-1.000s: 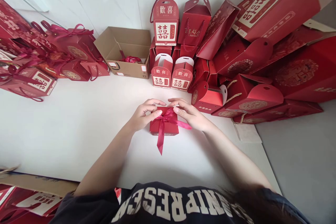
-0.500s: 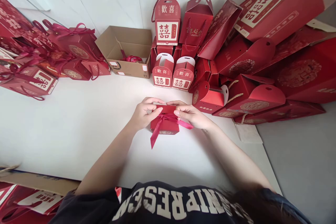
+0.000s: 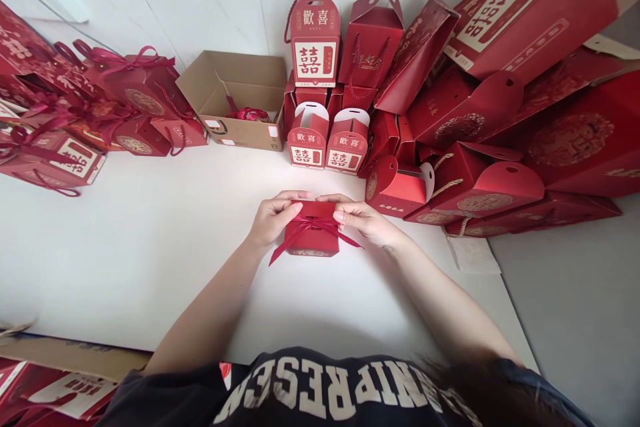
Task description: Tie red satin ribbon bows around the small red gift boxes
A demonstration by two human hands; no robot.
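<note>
A small red gift box (image 3: 313,243) stands on the white table in front of me. Around its upper part runs a dark pink ribbon (image 3: 295,232), tied at the front, with one tail hanging to the lower left and the other to the right. My left hand (image 3: 273,219) pinches the box's upper left edge between thumb and fingers. At the upper right edge my right hand (image 3: 365,220) grips box and ribbon, thumb in front. The fingertips behind the box are partly hidden.
Behind the box stands an open cardboard carton (image 3: 245,130) with pink ribbon inside. Red gift boxes (image 3: 307,147) are stacked behind and to the right. Ribboned red boxes (image 3: 75,157) lie at the far left. Another carton (image 3: 75,353) with red boxes sits at the lower left.
My left hand has shifted slightly left and down along the box edge. The ribbon's left tail has swung up and outward, and more of the box front shows.
</note>
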